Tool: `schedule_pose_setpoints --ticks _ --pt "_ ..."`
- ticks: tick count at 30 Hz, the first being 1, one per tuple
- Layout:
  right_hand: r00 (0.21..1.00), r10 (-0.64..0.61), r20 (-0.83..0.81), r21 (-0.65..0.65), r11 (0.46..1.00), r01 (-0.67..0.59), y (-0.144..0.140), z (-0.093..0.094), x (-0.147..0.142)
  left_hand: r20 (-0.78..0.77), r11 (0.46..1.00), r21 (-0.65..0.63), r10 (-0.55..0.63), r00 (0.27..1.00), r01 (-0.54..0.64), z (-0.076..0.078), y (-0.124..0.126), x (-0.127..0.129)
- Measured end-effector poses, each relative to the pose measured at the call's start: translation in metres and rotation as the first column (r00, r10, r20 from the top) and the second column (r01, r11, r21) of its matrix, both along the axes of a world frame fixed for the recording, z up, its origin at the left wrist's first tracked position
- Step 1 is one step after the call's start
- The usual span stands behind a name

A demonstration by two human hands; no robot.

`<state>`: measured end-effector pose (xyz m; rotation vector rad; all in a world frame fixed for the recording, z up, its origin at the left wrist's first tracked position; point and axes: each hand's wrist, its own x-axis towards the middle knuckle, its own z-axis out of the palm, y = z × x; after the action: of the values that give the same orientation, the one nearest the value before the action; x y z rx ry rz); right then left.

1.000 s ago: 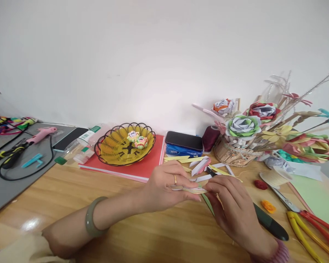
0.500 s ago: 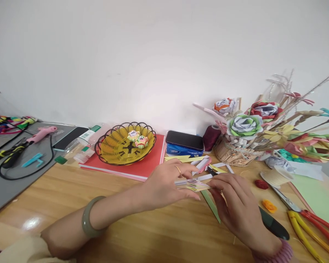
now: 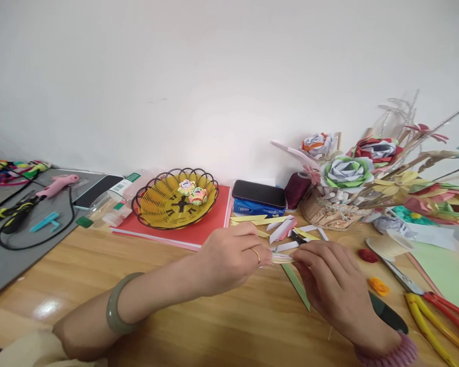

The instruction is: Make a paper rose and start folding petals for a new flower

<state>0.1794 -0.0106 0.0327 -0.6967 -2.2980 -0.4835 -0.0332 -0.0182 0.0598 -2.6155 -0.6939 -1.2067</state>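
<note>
Between my two hands is a small bundle of folded paper strips [image 3: 282, 258], pale yellow and white, held level above the wooden table. My left hand [image 3: 229, 257] is closed round its left end, fingers curled, so that part is hidden. The fingertips of my right hand [image 3: 331, 285] pinch the right end. Just behind lie loose yellow and white paper strips [image 3: 286, 228], with a dark tool tip among them. A green paper strip [image 3: 296, 286] lies on the table below the bundle, beside my right hand.
A yellow woven basket [image 3: 156, 206] with two paper flowers stands on red paper [image 3: 210, 224]. Behind sits a phone [image 3: 258, 193] on a blue pack. At right are a flower arrangement [image 3: 348, 176], a thread spool [image 3: 392, 244] and scissors [image 3: 409, 288]. A pink glue gun [image 3: 57, 186] lies left.
My left hand has gone from spread fingers around the paper strips to a closed grip on them. The fanned strips are now pressed together. My right hand keeps its pinch.
</note>
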Motion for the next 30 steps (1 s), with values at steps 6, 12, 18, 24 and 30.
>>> schedule_pose_setpoints --ticks 6,12,18,24,30 --pt "0.999 0.001 0.045 0.040 0.999 -0.003 0.001 0.001 0.004 0.026 0.888 -0.452 -0.076 0.997 0.079 0.008 0.004 -0.005" --pt "0.988 0.063 0.143 0.185 0.979 -0.090 -0.006 0.010 0.006 0.315 0.002 -0.948 0.177 0.932 0.319 0.012 0.012 -0.001" --pt "0.978 0.162 0.132 0.247 0.950 -0.191 -0.012 0.020 0.000 0.412 -0.493 -0.752 0.166 0.896 0.437 -0.002 0.012 0.014" --pt "0.963 0.207 0.171 0.259 0.934 -0.247 -0.009 0.013 0.009 0.417 -0.432 -0.758 0.257 0.872 0.489 -0.002 0.008 0.016" --pt "0.991 0.060 -0.117 0.058 0.997 -0.053 -0.004 0.007 0.008 0.445 -0.171 -0.832 0.362 0.819 0.528 0.004 0.008 0.019"
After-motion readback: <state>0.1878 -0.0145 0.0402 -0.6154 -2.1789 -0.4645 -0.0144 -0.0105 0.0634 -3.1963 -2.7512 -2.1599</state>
